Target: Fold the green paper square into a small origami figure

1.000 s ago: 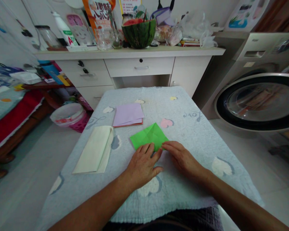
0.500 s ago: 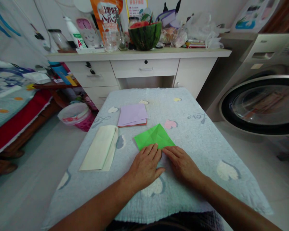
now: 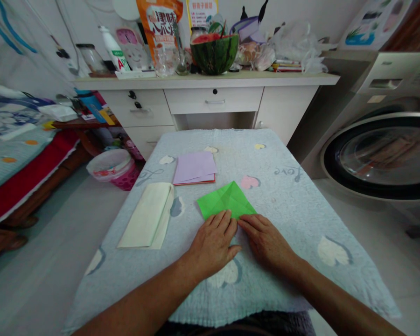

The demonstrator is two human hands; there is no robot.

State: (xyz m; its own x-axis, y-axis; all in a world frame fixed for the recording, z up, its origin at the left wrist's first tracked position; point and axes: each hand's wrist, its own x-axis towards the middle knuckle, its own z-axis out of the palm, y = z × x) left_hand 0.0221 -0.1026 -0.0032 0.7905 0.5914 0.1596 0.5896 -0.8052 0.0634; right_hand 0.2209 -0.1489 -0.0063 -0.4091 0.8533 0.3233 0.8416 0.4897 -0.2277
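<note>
A folded green paper [image 3: 226, 200] lies on the table's pale blue cloth [image 3: 294, 205], creased into a pointed shape. My left hand [image 3: 213, 242] lies flat on its near left edge, fingers stretched out and pressing down. My right hand [image 3: 266, 240] rests flat beside it on the near right edge, fingers extended toward the left hand's fingertips. The paper's near part is hidden under both hands.
A stack of lilac and red paper sheets [image 3: 195, 168] lies beyond the green paper. A cream folded sheet [image 3: 149, 214] lies at the left. A white desk [image 3: 210, 100] with half a watermelon [image 3: 214, 51] stands behind, a washing machine [image 3: 381, 144] at right, a pink bin [image 3: 112, 168] at left.
The hands have shifted only slightly on the green paper's near edge, drawing closer together. The view has drifted a little.
</note>
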